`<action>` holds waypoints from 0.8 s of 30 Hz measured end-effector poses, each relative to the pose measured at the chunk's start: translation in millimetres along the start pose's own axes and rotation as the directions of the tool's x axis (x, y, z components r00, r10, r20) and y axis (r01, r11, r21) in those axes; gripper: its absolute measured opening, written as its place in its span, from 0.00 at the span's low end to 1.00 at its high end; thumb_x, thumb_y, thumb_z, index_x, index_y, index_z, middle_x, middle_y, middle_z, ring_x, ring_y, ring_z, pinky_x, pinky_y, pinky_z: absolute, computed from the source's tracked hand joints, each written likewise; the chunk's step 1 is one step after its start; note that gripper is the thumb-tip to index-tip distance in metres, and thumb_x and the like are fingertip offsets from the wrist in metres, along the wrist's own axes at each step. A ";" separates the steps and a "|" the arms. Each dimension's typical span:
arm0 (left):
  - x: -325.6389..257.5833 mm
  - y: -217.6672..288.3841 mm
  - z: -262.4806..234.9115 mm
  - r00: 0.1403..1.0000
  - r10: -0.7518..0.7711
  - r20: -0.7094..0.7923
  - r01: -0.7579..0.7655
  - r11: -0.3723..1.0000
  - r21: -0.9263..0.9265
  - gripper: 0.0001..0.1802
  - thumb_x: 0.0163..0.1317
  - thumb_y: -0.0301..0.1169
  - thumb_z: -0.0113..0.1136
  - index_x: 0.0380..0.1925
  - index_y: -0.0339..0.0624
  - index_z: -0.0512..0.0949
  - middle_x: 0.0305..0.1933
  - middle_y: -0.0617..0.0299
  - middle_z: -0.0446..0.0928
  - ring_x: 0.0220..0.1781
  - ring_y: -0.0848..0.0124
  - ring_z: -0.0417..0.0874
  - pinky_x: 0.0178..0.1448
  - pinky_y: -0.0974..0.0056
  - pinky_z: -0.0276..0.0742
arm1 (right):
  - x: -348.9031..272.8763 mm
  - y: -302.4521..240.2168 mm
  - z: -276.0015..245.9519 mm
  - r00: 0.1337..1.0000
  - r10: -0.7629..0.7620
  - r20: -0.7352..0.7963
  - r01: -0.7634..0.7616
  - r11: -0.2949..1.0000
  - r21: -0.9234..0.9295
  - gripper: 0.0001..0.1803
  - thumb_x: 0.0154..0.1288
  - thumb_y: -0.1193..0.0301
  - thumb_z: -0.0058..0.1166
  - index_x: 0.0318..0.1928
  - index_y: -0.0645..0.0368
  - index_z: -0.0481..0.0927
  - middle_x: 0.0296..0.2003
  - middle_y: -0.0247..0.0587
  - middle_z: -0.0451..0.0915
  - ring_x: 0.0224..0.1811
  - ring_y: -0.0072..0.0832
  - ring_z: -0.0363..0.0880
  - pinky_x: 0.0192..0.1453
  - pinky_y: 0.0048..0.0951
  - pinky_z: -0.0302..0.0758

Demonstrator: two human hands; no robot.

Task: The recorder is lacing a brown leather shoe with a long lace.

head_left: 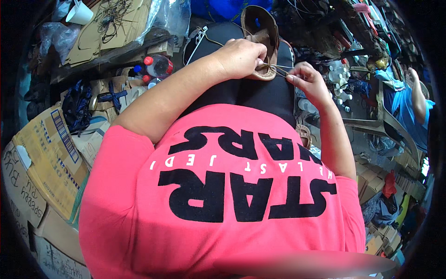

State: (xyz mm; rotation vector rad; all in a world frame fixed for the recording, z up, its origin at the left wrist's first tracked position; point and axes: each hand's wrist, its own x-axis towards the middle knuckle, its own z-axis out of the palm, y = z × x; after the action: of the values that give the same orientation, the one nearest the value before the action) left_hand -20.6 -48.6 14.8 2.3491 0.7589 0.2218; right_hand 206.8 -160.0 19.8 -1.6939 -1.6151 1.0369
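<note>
Head view: left hand (239, 58) clamped on sandal (261, 35) heel, upper centre of frame. Right hand (310, 83) pinches thread (278, 69) just right of it. Sandal long axis runs up, away from body; both hands adjacent.

The sandal (261, 42) rests on the person's lap, sole edge toward the body, with the left hand (239, 58) on its near end and the right hand (309, 80) just beside it to the right, a thin thread (278, 67) running between the two. To the left of the lap lie stacked cardboard boxes (46, 153), with a capped bottle (158, 65) behind them and a cup (80, 13) farther back. At the far right, well apart, sits another person (416, 109), behind a chair (388, 123).
</note>
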 end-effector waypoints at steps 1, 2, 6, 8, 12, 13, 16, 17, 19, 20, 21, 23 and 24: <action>1.8 0.9 2.7 1.000 0.015 -0.006 -0.015 1.000 0.006 0.07 0.59 0.34 0.57 0.35 0.45 0.76 0.33 0.51 0.80 0.39 0.51 0.80 0.43 0.52 0.74 | -4.5 2.2 -3.3 0.996 0.084 0.025 -0.084 0.996 0.033 0.10 0.56 0.70 0.64 0.36 0.61 0.80 0.33 0.29 0.69 0.33 0.17 0.68 0.39 0.18 0.67; 2.9 0.9 4.1 0.999 0.030 -0.012 -0.030 0.999 0.012 0.07 0.59 0.33 0.57 0.35 0.44 0.76 0.33 0.50 0.80 0.38 0.50 0.81 0.42 0.51 0.75 | -9.1 2.8 -7.3 0.996 0.083 0.018 -0.084 0.993 0.087 0.08 0.57 0.71 0.63 0.34 0.62 0.80 0.33 0.30 0.70 0.34 0.17 0.69 0.39 0.19 0.67; 0.9 7.8 -1.0 0.996 0.083 0.038 -0.086 0.993 0.080 0.07 0.60 0.33 0.55 0.35 0.45 0.76 0.32 0.51 0.80 0.38 0.52 0.81 0.43 0.52 0.75 | 9.0 -11.2 -26.7 0.987 -0.117 -0.108 0.110 0.991 -0.069 0.06 0.57 0.72 0.61 0.33 0.61 0.80 0.35 0.33 0.72 0.37 0.22 0.73 0.42 0.24 0.71; 4.0 12.0 -1.3 0.991 0.118 0.061 -0.124 0.987 0.106 0.06 0.60 0.34 0.55 0.35 0.46 0.76 0.32 0.52 0.80 0.38 0.53 0.81 0.42 0.52 0.74 | 25.2 7.1 -33.9 0.967 -0.177 -0.182 0.093 0.914 -0.394 0.05 0.56 0.72 0.61 0.34 0.58 0.81 0.36 0.37 0.75 0.40 0.31 0.77 0.44 0.29 0.74; 5.0 6.8 -2.0 0.991 0.115 0.073 -0.124 0.983 0.136 0.06 0.60 0.35 0.54 0.34 0.49 0.77 0.30 0.56 0.80 0.39 0.56 0.81 0.43 0.52 0.71 | 27.3 -10.1 -34.3 0.886 -0.358 -0.295 0.159 0.832 -0.532 0.05 0.56 0.69 0.59 0.33 0.54 0.82 0.37 0.39 0.78 0.42 0.39 0.77 0.48 0.37 0.72; 4.2 5.7 0.0 0.990 0.118 0.074 -0.128 0.982 0.137 0.06 0.60 0.35 0.54 0.34 0.49 0.77 0.30 0.56 0.80 0.39 0.56 0.81 0.43 0.52 0.70 | 23.7 -25.1 -31.0 0.889 -0.355 -0.290 0.161 0.834 -0.528 0.05 0.56 0.69 0.59 0.33 0.54 0.82 0.37 0.39 0.78 0.42 0.39 0.77 0.48 0.37 0.72; 1.9 1.7 4.2 0.993 0.112 0.028 -0.115 0.984 0.139 0.06 0.60 0.35 0.53 0.33 0.48 0.77 0.30 0.56 0.80 0.39 0.56 0.81 0.43 0.52 0.70 | 20.4 -58.2 -11.9 0.908 -0.365 0.206 0.386 0.535 -0.751 0.05 0.57 0.66 0.54 0.33 0.52 0.78 0.33 0.36 0.79 0.41 0.37 0.77 0.50 0.39 0.66; 2.5 2.6 3.1 0.993 0.116 0.029 -0.118 0.983 0.140 0.06 0.60 0.35 0.53 0.33 0.48 0.77 0.30 0.56 0.80 0.39 0.56 0.81 0.43 0.52 0.70 | 19.8 -62.6 -2.0 0.910 -0.328 0.255 0.394 0.484 -0.782 0.04 0.58 0.69 0.52 0.34 0.52 0.76 0.30 0.36 0.79 0.40 0.36 0.78 0.50 0.38 0.66; 0.6 3.5 -1.8 0.987 0.152 0.057 -0.158 0.980 0.120 0.05 0.59 0.34 0.54 0.33 0.48 0.76 0.30 0.56 0.80 0.39 0.56 0.81 0.42 0.52 0.70 | 24.4 -61.6 8.3 0.911 -0.265 0.317 0.410 0.487 -0.771 0.05 0.57 0.71 0.50 0.35 0.51 0.75 0.28 0.35 0.79 0.40 0.36 0.78 0.48 0.38 0.66; -1.6 4.0 -5.2 0.987 0.150 0.052 -0.156 0.981 0.119 0.05 0.59 0.34 0.54 0.33 0.48 0.76 0.30 0.56 0.80 0.39 0.56 0.81 0.42 0.52 0.70 | 26.4 -64.0 6.7 0.903 -0.244 0.355 0.430 0.472 -0.770 0.06 0.56 0.73 0.50 0.36 0.51 0.74 0.28 0.35 0.79 0.40 0.36 0.79 0.47 0.38 0.67; -4.4 5.0 -8.6 0.981 0.186 0.056 -0.193 0.969 0.157 0.05 0.58 0.33 0.53 0.32 0.48 0.75 0.30 0.57 0.79 0.39 0.57 0.80 0.41 0.52 0.69 | 28.0 -61.3 4.6 0.900 -0.248 0.360 0.436 0.470 -0.768 0.06 0.56 0.73 0.50 0.36 0.51 0.74 0.28 0.35 0.79 0.40 0.36 0.79 0.47 0.38 0.67; -13.6 -0.7 -11.6 0.975 0.215 0.057 -0.222 0.955 0.198 0.04 0.58 0.33 0.53 0.32 0.48 0.75 0.29 0.58 0.79 0.38 0.57 0.80 0.41 0.52 0.69 | 29.1 -50.3 -2.3 0.874 -0.323 0.363 0.482 0.483 -0.731 0.06 0.56 0.74 0.49 0.35 0.51 0.73 0.28 0.36 0.79 0.39 0.37 0.78 0.46 0.38 0.67; -24.1 -10.1 -12.3 0.961 0.275 -0.018 -0.257 0.918 0.301 0.04 0.57 0.32 0.53 0.31 0.48 0.75 0.28 0.59 0.78 0.37 0.58 0.79 0.41 0.53 0.68 | 26.7 -47.1 -5.9 0.868 -0.330 0.371 0.493 0.480 -0.725 0.06 0.56 0.74 0.49 0.35 0.51 0.73 0.28 0.36 0.79 0.39 0.37 0.78 0.46 0.38 0.67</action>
State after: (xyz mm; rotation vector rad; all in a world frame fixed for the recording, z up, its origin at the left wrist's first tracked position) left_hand -49.1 -49.7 18.8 2.7442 0.5248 0.3152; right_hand 185.3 -128.0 58.3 -1.5421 -2.7351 0.1531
